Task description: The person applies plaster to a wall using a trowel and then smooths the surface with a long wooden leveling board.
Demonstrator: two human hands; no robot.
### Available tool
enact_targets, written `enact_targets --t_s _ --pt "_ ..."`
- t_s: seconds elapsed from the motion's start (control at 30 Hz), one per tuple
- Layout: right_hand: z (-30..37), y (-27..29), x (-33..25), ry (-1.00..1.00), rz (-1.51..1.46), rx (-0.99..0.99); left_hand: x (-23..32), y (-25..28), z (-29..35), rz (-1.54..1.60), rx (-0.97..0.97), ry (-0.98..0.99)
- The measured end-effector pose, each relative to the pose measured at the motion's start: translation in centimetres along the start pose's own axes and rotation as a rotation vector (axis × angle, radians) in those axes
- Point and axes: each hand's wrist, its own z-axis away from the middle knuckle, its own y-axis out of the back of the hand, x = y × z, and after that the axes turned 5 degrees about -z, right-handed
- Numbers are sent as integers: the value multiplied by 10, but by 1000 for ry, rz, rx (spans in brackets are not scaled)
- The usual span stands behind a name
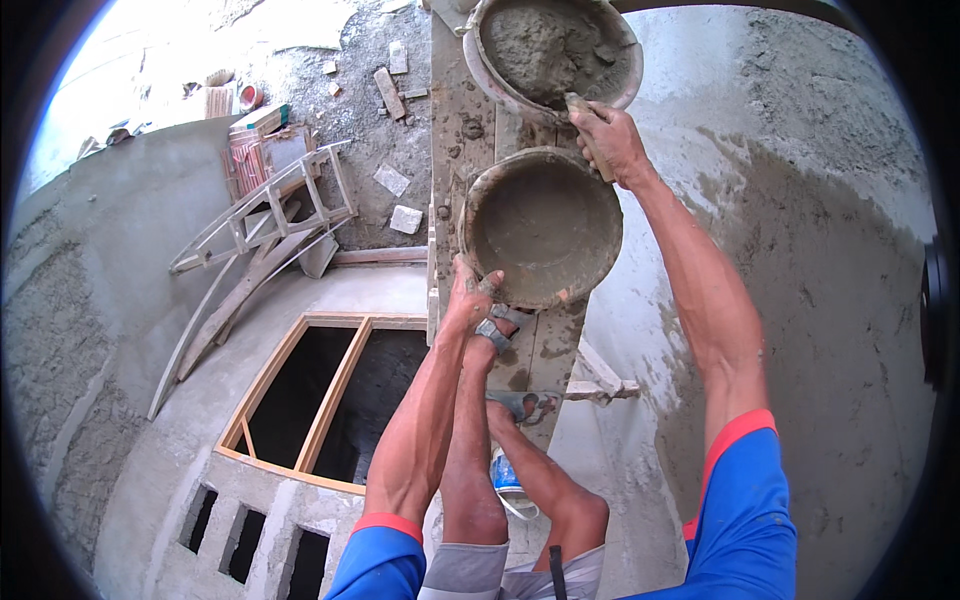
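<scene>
Left hand (pixel 468 295) pinched rim of the near-empty mortar pan (pixel 545 228) on the plank (pixel 450 150); right hand (pixel 610 140) closed on trowel handle (pixel 590 135) beyond it. Best tilt the pan steady while scraping.

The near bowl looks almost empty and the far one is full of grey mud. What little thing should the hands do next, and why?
Probably the right hand should drag its trowel back, pulling mortar from the full far pan toward the near pan. The trowel sits at the rims between them, the near pan holds only a thin smear, and the left hand grips its rim, steadying it.
</scene>
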Motion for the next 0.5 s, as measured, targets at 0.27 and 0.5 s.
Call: enact_targets --t_s 0.27,0.5 --pt "28 12 -6 44 -109 107 3 -4 2 105 1 8" --pt "124 44 -22 74 -17 58 9 -9 14 510 -13 64"
